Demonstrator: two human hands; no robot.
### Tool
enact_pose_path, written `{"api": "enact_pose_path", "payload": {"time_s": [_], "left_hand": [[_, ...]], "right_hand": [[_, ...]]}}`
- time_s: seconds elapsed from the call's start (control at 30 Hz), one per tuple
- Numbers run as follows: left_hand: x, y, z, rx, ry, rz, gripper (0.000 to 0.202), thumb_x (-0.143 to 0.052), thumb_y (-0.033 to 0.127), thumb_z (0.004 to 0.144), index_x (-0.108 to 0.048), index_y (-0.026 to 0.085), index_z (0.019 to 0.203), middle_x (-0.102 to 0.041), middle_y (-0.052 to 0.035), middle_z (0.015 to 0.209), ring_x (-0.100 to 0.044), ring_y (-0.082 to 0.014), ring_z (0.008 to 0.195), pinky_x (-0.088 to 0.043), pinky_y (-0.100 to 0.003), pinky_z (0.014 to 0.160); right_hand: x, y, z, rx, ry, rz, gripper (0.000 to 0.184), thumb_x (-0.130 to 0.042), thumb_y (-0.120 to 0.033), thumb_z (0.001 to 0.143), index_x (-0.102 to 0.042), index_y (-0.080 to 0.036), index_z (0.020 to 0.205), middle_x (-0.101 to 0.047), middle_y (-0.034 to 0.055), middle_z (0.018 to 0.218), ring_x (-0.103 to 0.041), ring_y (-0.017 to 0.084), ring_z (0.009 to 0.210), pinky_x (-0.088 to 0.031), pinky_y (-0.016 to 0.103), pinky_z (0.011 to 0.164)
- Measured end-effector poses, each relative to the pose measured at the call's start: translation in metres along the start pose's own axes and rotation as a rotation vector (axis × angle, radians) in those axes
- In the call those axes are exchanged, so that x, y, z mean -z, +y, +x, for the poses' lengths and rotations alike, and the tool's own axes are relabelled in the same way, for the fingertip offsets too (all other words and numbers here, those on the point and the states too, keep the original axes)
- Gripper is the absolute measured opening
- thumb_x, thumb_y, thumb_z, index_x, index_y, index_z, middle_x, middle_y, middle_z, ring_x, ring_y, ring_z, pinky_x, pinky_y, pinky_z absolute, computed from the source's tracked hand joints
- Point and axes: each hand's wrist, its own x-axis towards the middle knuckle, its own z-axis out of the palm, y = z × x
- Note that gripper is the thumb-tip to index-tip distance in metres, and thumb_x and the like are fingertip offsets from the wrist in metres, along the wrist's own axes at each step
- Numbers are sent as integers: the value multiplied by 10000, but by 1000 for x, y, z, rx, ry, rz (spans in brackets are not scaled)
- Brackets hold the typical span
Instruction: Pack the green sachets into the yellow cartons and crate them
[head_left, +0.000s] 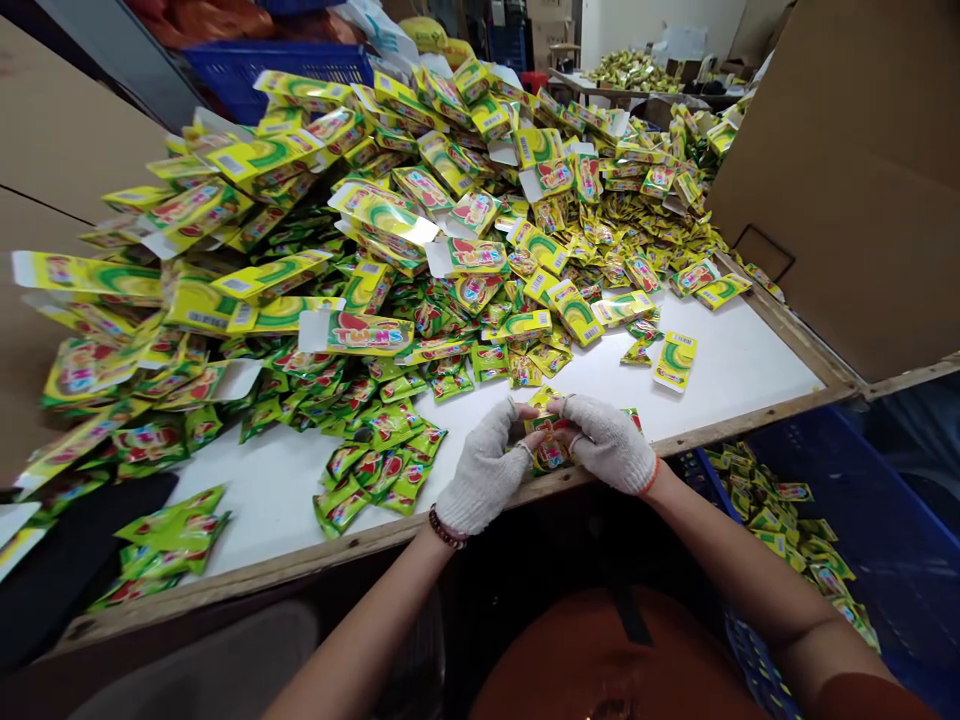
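My left hand (484, 465), in a white fingertip-less knit glove, is at the front edge of the table with its thumb and fingers closed on a small yellow-and-green candy box (551, 452). From the other side my right hand (611, 445), gloved the same way, grips that box too. Fingers cover parts of it, and its ends are hard to make out. A green sachet partly shows behind my right hand. Left of my left hand lies a loose group of green candy sachets (386, 465). A single yellow box (675, 361) lies flat beyond my right hand.
Open-ended candy boxes (382, 215) and sachets form a big heap across the white table (262, 500). Its wooden rim (697, 435) runs along the front. Below right stands a blue crate (885, 540) with filled boxes. A cardboard sheet (840, 200) rises at the right.
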Motion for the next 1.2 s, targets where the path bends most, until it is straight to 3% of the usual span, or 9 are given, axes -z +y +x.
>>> {"api": "enact_pose_path", "payload": {"time_s": [0.13, 0.4, 0.5, 0.6, 0.73, 0.87, 0.97, 1.03, 1.2], "left_hand": [[-4, -2, -3, 106, 13, -71, 271, -641, 304, 832, -606, 181, 1071, -700, -53, 976, -686, -183, 863, -582, -339, 776], [7, 8, -9, -58, 40, 126, 177, -596, 288, 858, -679, 202, 989, -727, -62, 969, -679, -208, 929, -559, -366, 857], [12, 2, -10, 9, 79, 144, 312, -547, 368, 896, -613, 174, 1132, -699, -98, 1088, -680, -211, 959, -557, -370, 862], [17, -7, -10, 19, 131, 260, 321, -527, 389, 909, -600, 174, 1136, -679, -101, 1115, -668, -213, 978, -550, -381, 873], [22, -13, 3, -116, 135, 489, 211, -559, 323, 885, -626, 182, 1027, -677, -99, 1075, -633, -239, 1046, -518, -394, 927], [26, -16, 40, -154, 95, 761, 149, -529, 222, 866, -638, 180, 960, -668, -114, 1054, -615, -265, 1026, -498, -397, 904], [24, -20, 68, -118, 24, 954, 191, -514, 185, 854, -647, 176, 991, -649, -144, 1120, -593, -291, 1055, -481, -411, 898], [21, -22, 78, -105, -44, 1039, 218, -525, 178, 845, -646, 171, 1027, -644, -153, 1126, -589, -294, 1058, -471, -412, 896], [19, -19, 61, -144, -231, 1100, 167, -493, 232, 893, -651, 181, 912, -664, -115, 975, -610, -254, 945, -464, -371, 843]], "right_hand": [[0, 2, -1, -60, -30, 114, 438, -616, -178, 846, -613, -205, 1283, -694, 95, 1216, -654, 230, 1127, -515, 417, 1020], [0, -4, 3, -172, -89, 336, 338, -640, -183, 797, -670, -181, 1134, -720, 78, 1135, -676, 223, 1049, -533, 403, 960], [2, -2, 3, -355, 20, 489, 365, -659, -254, 794, -605, -194, 1150, -717, 65, 1046, -681, 197, 919, -568, 339, 798], [26, 4, -11, -503, 150, 731, 397, -643, -455, 821, -560, -230, 1137, -688, 35, 886, -631, 144, 660, -496, 248, 550], [76, 7, -34, -460, 324, 824, 621, -226, -743, 911, -573, -285, 1148, -559, -22, 590, -406, 93, 387, -308, 212, 419], [86, 0, -12, -430, 211, 821, 661, -217, -773, 894, -597, -266, 1082, -600, 0, 633, -491, 114, 443, -366, 233, 453], [58, 5, 31, -437, 30, 642, 415, -517, -593, 885, -617, -210, 1005, -685, 52, 823, -657, 175, 682, -489, 284, 586], [36, 15, 57, -367, -40, 299, 273, -581, -414, 884, -656, -162, 958, -695, 86, 908, -662, 191, 819, -507, 300, 699], [10, 34, 75, -178, -255, -475, 160, -609, -199, 852, -714, -141, 958, -677, 130, 1053, -607, 226, 968, -464, 326, 844]]}}
